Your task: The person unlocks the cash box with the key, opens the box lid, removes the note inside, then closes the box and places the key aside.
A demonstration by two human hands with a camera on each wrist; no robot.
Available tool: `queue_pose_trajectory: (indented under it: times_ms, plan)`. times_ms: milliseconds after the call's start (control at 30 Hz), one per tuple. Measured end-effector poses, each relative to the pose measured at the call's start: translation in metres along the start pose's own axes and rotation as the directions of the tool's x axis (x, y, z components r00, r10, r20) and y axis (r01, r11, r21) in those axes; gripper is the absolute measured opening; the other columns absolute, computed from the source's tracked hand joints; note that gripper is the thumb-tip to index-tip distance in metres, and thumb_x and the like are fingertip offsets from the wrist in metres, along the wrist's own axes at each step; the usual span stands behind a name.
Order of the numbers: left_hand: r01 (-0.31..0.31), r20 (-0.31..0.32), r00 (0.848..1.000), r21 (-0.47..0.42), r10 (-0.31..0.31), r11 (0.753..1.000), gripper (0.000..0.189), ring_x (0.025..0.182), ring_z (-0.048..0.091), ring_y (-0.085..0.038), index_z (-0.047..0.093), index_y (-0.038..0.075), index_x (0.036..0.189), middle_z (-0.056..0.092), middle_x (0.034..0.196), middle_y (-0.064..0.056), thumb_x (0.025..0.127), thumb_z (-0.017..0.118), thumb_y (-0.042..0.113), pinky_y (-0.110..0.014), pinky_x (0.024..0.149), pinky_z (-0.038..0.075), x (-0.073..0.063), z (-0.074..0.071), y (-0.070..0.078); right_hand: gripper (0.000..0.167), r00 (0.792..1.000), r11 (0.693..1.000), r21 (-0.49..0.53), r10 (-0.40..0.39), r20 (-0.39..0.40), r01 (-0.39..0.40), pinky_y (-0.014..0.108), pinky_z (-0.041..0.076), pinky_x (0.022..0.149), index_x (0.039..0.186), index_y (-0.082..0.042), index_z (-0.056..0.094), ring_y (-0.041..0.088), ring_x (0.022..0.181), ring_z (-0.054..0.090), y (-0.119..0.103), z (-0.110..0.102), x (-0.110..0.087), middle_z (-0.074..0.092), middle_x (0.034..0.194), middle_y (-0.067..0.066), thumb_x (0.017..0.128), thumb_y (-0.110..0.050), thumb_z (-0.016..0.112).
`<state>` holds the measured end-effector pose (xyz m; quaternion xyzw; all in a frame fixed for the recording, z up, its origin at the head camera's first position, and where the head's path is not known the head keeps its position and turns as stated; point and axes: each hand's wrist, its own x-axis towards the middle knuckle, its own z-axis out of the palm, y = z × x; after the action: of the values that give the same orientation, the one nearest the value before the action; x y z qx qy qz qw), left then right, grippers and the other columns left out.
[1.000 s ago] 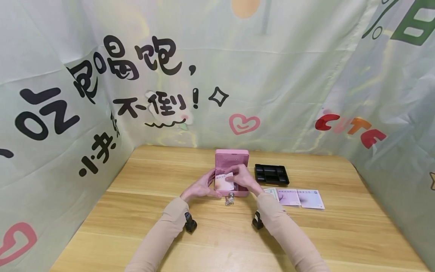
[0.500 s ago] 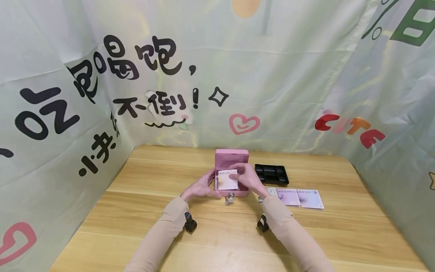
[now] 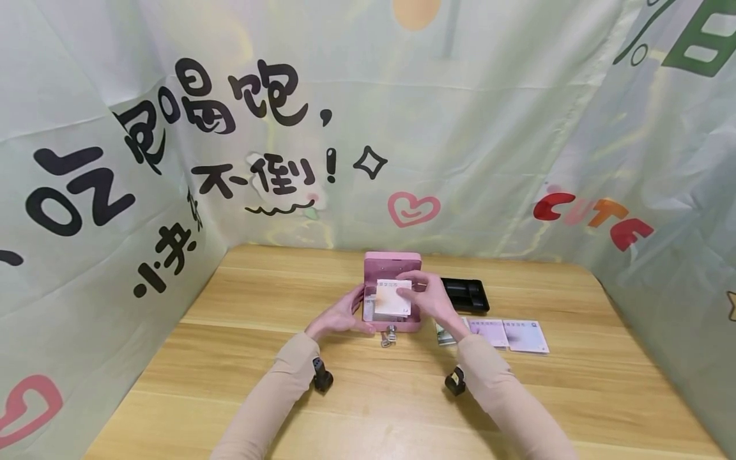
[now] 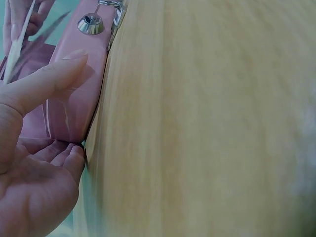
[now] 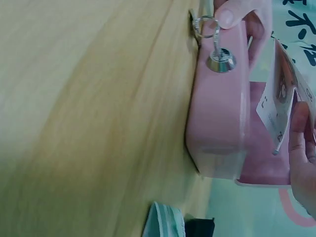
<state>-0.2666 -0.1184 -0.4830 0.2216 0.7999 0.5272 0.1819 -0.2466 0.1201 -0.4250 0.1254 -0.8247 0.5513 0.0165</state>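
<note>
A pink cash box [image 3: 407, 328] stands on the table with its lid [image 3: 393, 257] raised. My left hand [image 3: 342, 314] grips its left front corner, thumb on the front wall and fingers round the side, as the left wrist view shows. My right hand [image 3: 428, 296] pinches a folded banknote [image 3: 392, 301] by its right edge, over the box opening. In the right wrist view the folded banknote [image 5: 276, 101] stands slightly spread at its fold. More paper shows inside the box at the left, below the held note. Keys on a ring [image 3: 386, 339] hang from the front lock [image 5: 221, 61].
Right of the box lies a black compartment tray [image 3: 485, 305], partly behind my right hand. Three groups of banknotes lie in a row in front of it: greenish [image 3: 446, 336], purple [image 3: 489, 333] and bluish [image 3: 526, 337]. A printed curtain [image 3: 489, 160] closes off the table's back and sides.
My right hand has lifted the folded banknote up and to the right, from inside the box to over its opening. The left hand has stayed on the box corner.
</note>
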Motion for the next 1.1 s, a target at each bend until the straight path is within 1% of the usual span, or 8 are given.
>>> queue_pose_trajectory:
  times_ms: [200,367,467,567,767,900,1000,1100]
  plan:
    - [-0.024,0.016,1.0,-0.028,0.024,0.999,0.118,0.156,0.014,-0.04,0.004,-0.002,0.16,0.009,0.168,-0.024,0.074,0.085,0.001,-0.05,0.131,0.015,0.001,-0.001,-0.002,0.033,0.999,0.999,0.022,0.034,-0.001,-0.034,0.022,0.059,0.077,0.122,-0.002,0.069,0.027,0.101,0.072,-0.004,-0.01,-0.007,0.07,0.123,0.022,0.09,-0.009,0.073]
    - [-0.044,0.02,0.999,-0.048,0.045,0.998,0.117,0.156,0.015,-0.041,0.005,-0.002,0.16,0.01,0.168,-0.024,0.074,0.084,-0.001,-0.051,0.13,0.015,0.001,-0.001,-0.002,0.037,0.998,0.998,0.017,0.058,-0.023,-0.058,0.021,0.058,0.079,0.124,-0.004,0.069,0.023,0.097,0.069,-0.002,-0.019,-0.012,0.071,0.123,0.019,0.089,-0.014,0.075]
    - [-0.04,0.023,0.999,-0.051,0.041,0.998,0.117,0.156,0.015,-0.04,0.006,-0.001,0.16,0.01,0.168,-0.024,0.074,0.084,-0.001,-0.051,0.131,0.016,0.001,0.0,-0.002,0.039,0.997,0.997,0.032,0.068,-0.034,-0.067,0.021,0.057,0.073,0.124,-0.003,0.069,0.019,0.094,0.068,-0.002,-0.024,-0.016,0.072,0.12,0.019,0.089,-0.015,0.076]
    - [-0.04,0.026,0.999,-0.06,0.042,0.997,0.116,0.156,0.015,-0.04,0.007,-0.001,0.16,0.011,0.169,-0.023,0.074,0.083,-0.002,-0.051,0.131,0.015,0.001,-0.001,-0.002,0.039,0.997,0.997,0.043,0.063,-0.039,-0.061,0.021,0.058,0.069,0.125,-0.001,0.068,0.01,0.089,0.067,-0.002,-0.03,-0.021,0.072,0.117,0.02,0.089,-0.015,0.076]
    - [-0.081,0.041,0.996,-0.074,0.085,0.994,0.116,0.156,0.014,-0.041,0.006,0.0,0.161,0.011,0.169,-0.022,0.074,0.082,-0.004,-0.051,0.131,0.014,0.001,-0.001,-0.002,0.04,0.996,0.997,0.032,0.066,-0.064,-0.064,0.023,0.061,0.075,0.126,-0.001,0.068,0.002,0.084,0.066,0.004,-0.046,-0.031,0.073,0.113,0.02,0.09,-0.017,0.076]
    - [-0.094,0.042,0.994,-0.058,0.096,0.994,0.116,0.156,0.015,-0.041,0.006,0.0,0.161,0.012,0.168,-0.023,0.074,0.083,-0.004,-0.051,0.131,0.015,0.0,-0.001,-0.001,0.041,0.995,0.997,0.042,0.072,-0.075,-0.069,0.018,0.059,0.075,0.126,0.002,0.066,0.001,0.084,0.066,0.01,-0.057,-0.037,0.072,0.115,0.022,0.09,-0.015,0.076]
    - [-0.077,0.034,0.996,-0.053,0.079,0.996,0.116,0.156,0.015,-0.04,0.006,-0.001,0.16,0.011,0.168,-0.024,0.074,0.083,-0.004,-0.05,0.131,0.015,-0.001,0.0,0.0,0.042,0.994,0.997,0.036,0.077,-0.083,-0.074,0.016,0.057,0.076,0.126,0.003,0.066,0.0,0.084,0.065,0.014,-0.067,-0.042,0.073,0.11,0.011,0.09,-0.016,0.075]
    - [-0.065,0.029,0.997,-0.049,0.066,0.997,0.116,0.156,0.014,-0.041,0.005,-0.002,0.16,0.011,0.168,-0.024,0.074,0.083,-0.004,-0.05,0.131,0.014,-0.002,0.0,0.001,0.043,0.993,0.997,0.02,0.078,-0.089,-0.076,0.016,0.055,0.075,0.127,0.002,0.065,0.001,0.083,0.062,0.017,-0.077,-0.047,0.07,0.101,-0.006,0.09,-0.019,0.075]
